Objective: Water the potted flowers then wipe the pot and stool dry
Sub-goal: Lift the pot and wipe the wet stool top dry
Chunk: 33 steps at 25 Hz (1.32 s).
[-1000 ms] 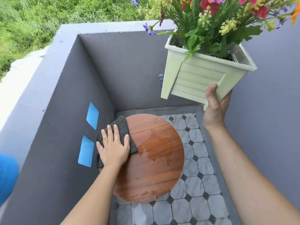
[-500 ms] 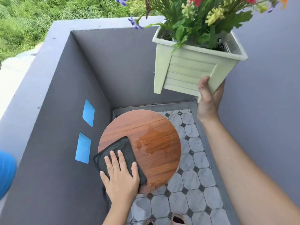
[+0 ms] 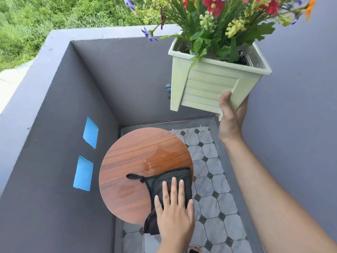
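A pale green square pot (image 3: 209, 84) full of red, yellow and purple flowers (image 3: 224, 17) hangs tilted in the air at the upper right. My right hand (image 3: 231, 115) grips its lower corner from beneath. Below stands a round wooden stool (image 3: 131, 161) with a wet patch (image 3: 160, 159) near its middle. A dark grey cloth (image 3: 169, 179) lies on the stool's near right part and droops over the edge. My left hand (image 3: 173, 210) lies flat on the cloth with its fingers spread, pressing it down.
Grey parapet walls (image 3: 63, 143) enclose the corner on the left and at the back, with two blue patches (image 3: 87, 152) on the left one. A small tap (image 3: 168, 90) juts from the back wall. The floor (image 3: 215, 198) is grey octagonal tile. Green bushes lie beyond the wall.
My left hand has swept the cloth from the stool's far left edge down and across to its near right edge. The pot stays held up in my right hand.
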### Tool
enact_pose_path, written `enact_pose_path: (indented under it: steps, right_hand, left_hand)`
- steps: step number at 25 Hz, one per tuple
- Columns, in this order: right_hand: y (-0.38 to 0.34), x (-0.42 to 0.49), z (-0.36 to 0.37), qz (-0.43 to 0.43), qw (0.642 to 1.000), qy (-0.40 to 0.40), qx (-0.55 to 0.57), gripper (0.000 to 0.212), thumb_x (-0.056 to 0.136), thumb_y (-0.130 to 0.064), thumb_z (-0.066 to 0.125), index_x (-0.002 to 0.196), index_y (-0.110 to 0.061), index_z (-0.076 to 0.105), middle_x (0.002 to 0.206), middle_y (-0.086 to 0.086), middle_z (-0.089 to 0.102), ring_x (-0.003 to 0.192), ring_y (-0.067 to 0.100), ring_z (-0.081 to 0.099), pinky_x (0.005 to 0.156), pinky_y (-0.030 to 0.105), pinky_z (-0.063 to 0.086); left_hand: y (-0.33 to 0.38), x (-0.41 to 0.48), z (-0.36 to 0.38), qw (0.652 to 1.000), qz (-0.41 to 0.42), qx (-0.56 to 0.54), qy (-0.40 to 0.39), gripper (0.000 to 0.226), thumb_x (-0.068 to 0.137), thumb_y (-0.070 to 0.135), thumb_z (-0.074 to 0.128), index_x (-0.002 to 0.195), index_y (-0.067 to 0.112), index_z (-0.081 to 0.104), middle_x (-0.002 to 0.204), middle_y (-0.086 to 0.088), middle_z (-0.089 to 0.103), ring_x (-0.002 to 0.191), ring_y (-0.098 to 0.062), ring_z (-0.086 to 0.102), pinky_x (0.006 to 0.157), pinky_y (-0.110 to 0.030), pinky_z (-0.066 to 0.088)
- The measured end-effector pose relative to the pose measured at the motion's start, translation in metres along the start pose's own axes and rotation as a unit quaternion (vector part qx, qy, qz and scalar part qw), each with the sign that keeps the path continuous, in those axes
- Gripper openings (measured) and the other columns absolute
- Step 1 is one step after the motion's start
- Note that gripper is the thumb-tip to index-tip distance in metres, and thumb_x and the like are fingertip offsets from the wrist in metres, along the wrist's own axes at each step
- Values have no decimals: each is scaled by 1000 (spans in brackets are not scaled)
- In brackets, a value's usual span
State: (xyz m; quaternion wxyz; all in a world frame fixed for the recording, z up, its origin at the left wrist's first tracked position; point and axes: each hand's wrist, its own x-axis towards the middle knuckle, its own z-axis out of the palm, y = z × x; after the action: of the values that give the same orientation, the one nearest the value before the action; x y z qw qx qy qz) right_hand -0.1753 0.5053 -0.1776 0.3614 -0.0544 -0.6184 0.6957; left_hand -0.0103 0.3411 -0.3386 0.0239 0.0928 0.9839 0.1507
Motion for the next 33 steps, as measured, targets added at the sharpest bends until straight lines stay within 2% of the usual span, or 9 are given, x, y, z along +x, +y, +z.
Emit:
enact_pose_path:
  steps: [3, 6, 10, 13, 16, 19, 21, 28, 33]
  right_hand:
    - [7, 6, -4, -1, 1000, 8, 5, 84, 68, -64, 66, 122, -5, 40, 99, -5, 49, 87, -8, 54, 85, 12, 43]
    - [14, 10, -7, 17, 1000, 10, 8, 80, 74, -50, 68, 124, 5, 39, 96, -5, 49, 85, -6, 53, 85, 14, 43]
    - [17, 13, -12, 15, 1000, 18, 1, 91, 70, -59, 68, 125, 6, 38, 100, -3, 50, 88, -4, 54, 87, 16, 44]
    - [21, 17, -17, 12, 1000, 19, 7, 75, 76, -44, 66, 126, 5, 38, 100, -3, 51, 89, -3, 55, 88, 19, 44]
    - [23, 17, -18, 11, 1000, 22, 14, 55, 76, -35, 60, 121, -7, 41, 100, -3, 52, 90, 0, 55, 90, 22, 44]
    - [24, 15, -17, 7, 1000, 18, 14, 55, 77, -35, 59, 120, -7, 40, 99, -2, 50, 89, 0, 54, 89, 20, 44]
    - [24, 12, -14, 5, 1000, 13, 11, 55, 77, -35, 58, 119, -6, 40, 97, -2, 49, 86, -2, 53, 86, 18, 44]
    - [26, 0, -5, 4, 1000, 3, 10, 66, 76, -36, 57, 125, 3, 38, 99, -4, 48, 86, -7, 53, 86, 14, 43]
    - [23, -3, 0, 2, 1000, -13, 11, 47, 82, -27, 56, 118, -3, 39, 92, -6, 48, 79, -11, 52, 81, 10, 42]
  left_hand:
    - [8, 26, 1, 998, 58, 5, -18, 56, 96, 51, 10, 147, 34, 26, 154, 9, 32, 147, -17, 1, 112, -42, 4]
    - [10, 59, -2, 997, 72, 26, -25, 54, 97, 48, 13, 136, 33, 48, 142, 7, 50, 139, -21, 20, 103, -45, 20]
    - [5, 88, -8, 998, 54, 24, -32, 51, 89, 46, 34, 134, 29, 52, 140, 6, 53, 134, -20, 38, 101, -45, 22]
    - [0, 103, -14, 999, 16, 10, -51, 52, 87, 44, 36, 132, 28, 54, 139, 7, 53, 128, -21, 51, 100, -46, 21]
    - [-10, 111, -20, 997, -40, -8, -64, 58, 89, 47, 23, 142, 29, 39, 149, 11, 28, 137, -19, 38, 105, -46, 13]
    - [-25, 114, -24, 994, -86, 1, -69, 62, 88, 50, -3, 147, 34, -3, 149, 19, -15, 147, -13, -5, 114, -46, -3]
    - [-36, 112, -29, 991, -116, 5, -70, 56, 95, 48, 3, 149, 34, -6, 154, 18, -16, 146, -12, -12, 115, -48, -4]
    - [-86, 88, -42, 975, -216, 10, -51, 57, 97, 48, 14, 151, 33, 2, 160, 14, -4, 147, -14, -9, 114, -55, -1]
    - [-113, 63, -54, 954, -298, 37, -22, 59, 91, 62, 23, 147, 46, 12, 161, 5, 1, 146, -25, -1, 103, -65, 21]
